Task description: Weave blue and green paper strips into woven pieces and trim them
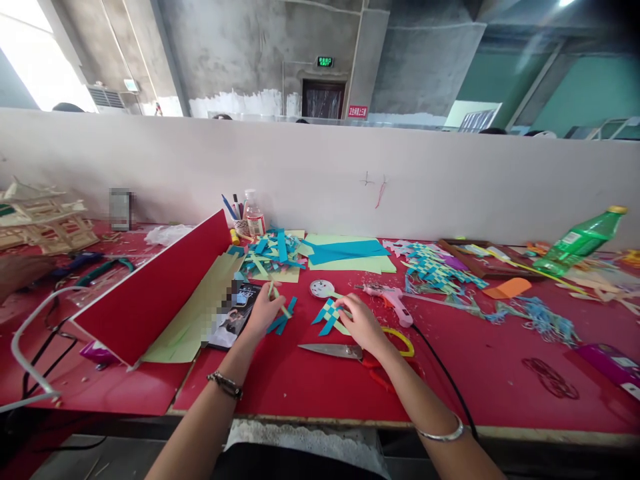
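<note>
My left hand (266,309) is closed, its fingers pinching a narrow light green paper strip (286,311). Blue paper strips (278,326) lie on the red table just right of that hand. My right hand (361,323) has its fingertips closed on the edge of a small blue and light green woven paper piece (327,319), which rests on the table. Under my right wrist lies a large pair of scissors (333,350), its blades pointing left. A round, pale metal disc with holes (321,288) sits behind the woven piece.
A pink glue gun (393,300) trails a black cord to the right. Behind are cut paper strips (273,252), blue sheets (345,252) and finished woven pieces (435,265). A red divider board (160,287), phone (235,317) and leaning green bottle (577,243) flank the workspace.
</note>
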Tool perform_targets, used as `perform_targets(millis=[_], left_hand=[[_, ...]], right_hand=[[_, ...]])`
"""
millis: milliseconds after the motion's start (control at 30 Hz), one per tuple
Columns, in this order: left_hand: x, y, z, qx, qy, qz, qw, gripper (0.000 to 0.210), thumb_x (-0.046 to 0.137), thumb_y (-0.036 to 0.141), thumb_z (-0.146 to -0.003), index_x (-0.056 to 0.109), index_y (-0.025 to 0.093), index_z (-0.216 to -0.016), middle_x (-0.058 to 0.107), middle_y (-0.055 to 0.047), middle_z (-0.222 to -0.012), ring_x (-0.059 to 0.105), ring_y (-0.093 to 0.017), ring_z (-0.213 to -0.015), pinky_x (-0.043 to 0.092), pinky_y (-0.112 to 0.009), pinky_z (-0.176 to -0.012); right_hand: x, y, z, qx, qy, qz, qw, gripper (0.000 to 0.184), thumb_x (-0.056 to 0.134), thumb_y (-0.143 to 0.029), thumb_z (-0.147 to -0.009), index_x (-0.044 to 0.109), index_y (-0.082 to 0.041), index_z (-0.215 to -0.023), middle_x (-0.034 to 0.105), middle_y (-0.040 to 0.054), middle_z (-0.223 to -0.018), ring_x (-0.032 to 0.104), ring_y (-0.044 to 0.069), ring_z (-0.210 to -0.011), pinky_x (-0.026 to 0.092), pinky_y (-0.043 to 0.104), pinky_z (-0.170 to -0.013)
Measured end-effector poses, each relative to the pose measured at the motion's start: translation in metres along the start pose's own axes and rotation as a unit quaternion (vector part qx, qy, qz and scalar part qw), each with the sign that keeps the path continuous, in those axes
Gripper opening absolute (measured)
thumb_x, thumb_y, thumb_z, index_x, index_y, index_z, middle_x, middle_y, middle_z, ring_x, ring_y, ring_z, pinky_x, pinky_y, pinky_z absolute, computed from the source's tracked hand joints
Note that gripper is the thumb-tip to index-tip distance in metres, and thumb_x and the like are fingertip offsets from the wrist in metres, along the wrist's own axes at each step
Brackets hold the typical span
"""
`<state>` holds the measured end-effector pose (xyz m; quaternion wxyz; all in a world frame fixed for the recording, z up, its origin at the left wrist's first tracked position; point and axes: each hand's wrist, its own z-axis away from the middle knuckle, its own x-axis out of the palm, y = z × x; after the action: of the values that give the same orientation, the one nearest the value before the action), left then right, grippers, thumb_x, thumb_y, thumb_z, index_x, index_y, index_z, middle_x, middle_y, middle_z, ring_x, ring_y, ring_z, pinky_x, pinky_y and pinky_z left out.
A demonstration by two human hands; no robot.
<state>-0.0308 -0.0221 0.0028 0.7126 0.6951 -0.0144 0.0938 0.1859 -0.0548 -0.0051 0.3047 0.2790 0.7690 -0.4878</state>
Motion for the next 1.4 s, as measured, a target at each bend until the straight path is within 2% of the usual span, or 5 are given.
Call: perform_targets(millis=[400, 567, 833, 1233, 1400], left_hand=[[-0.008, 0.009, 0.0, -0.102, -0.034, 0.293, 0.95, 0.018, 0.046, 0.003, -0.07, 0.048, 0.014, -0.084, 0.048, 0.004, -0.063, 0.043, -0.001, -0.04, 0.035, -0.011, -0.037], [-0.011, 0.01, -0.001, -0.115, -0.007, 0.324, 0.939, 0.023, 0.039, 0.001, -0.076, 0.049, 0.015, -0.092, 0.054, 0.0, -0.071, 0.057, -0.006, -0.057, 0.047, -0.014, -0.049], [-0.017, 0.022, 0.007, -0.041, -0.12, 0.419, 0.899, 0.02, 0.037, 0.002, -0.077, 0.05, 0.015, -0.084, 0.043, 0.007, -0.061, 0.027, 0.002, -0.032, 0.022, -0.01, -0.031], [0.006, 0.004, 0.016, -0.015, -0.104, 0.093, 0.99, 0.027, 0.066, 0.034, -0.064, 0.055, 0.015, -0.079, 0.047, 0.006, -0.055, 0.042, -0.005, -0.045, 0.031, -0.015, -0.042], [0.005, 0.004, 0.014, -0.057, -0.055, 0.121, 0.99, 0.023, 0.06, 0.036, -0.067, 0.058, 0.015, -0.076, 0.051, 0.003, -0.059, 0.046, -0.007, -0.048, 0.032, -0.017, -0.041]], right_hand=[[0.046, -0.057, -0.043, -0.145, -0.199, 0.14, 0.959, 0.064, 0.062, -0.05, -0.065, 0.044, -0.022, -0.121, 0.044, 0.012, -0.118, 0.043, 0.026, -0.108, 0.04, 0.036, -0.083], [0.067, -0.07, -0.046, -0.123, -0.158, 0.208, 0.957, 0.04, 0.053, -0.044, -0.076, 0.054, -0.021, -0.109, 0.051, 0.0103, -0.107, 0.047, 0.024, -0.099, 0.041, 0.034, -0.076], [0.06, -0.069, -0.048, -0.115, -0.139, 0.217, 0.959, 0.026, 0.035, -0.019, -0.087, 0.061, -0.017, -0.089, 0.059, 0.0092, -0.088, 0.053, 0.019, -0.086, 0.039, 0.028, -0.068], [0.038, -0.088, -0.035, -0.068, -0.067, 0.061, 0.994, 0.026, 0.032, -0.023, -0.089, 0.057, -0.015, -0.091, 0.063, 0.007, -0.082, 0.058, 0.014, -0.076, 0.037, 0.022, -0.063], [0.024, -0.083, -0.034, -0.113, -0.097, 0.014, 0.989, 0.019, 0.043, -0.024, -0.085, 0.056, -0.018, -0.097, 0.059, 0.0052, -0.095, 0.056, 0.013, -0.085, 0.04, 0.022, -0.071]])
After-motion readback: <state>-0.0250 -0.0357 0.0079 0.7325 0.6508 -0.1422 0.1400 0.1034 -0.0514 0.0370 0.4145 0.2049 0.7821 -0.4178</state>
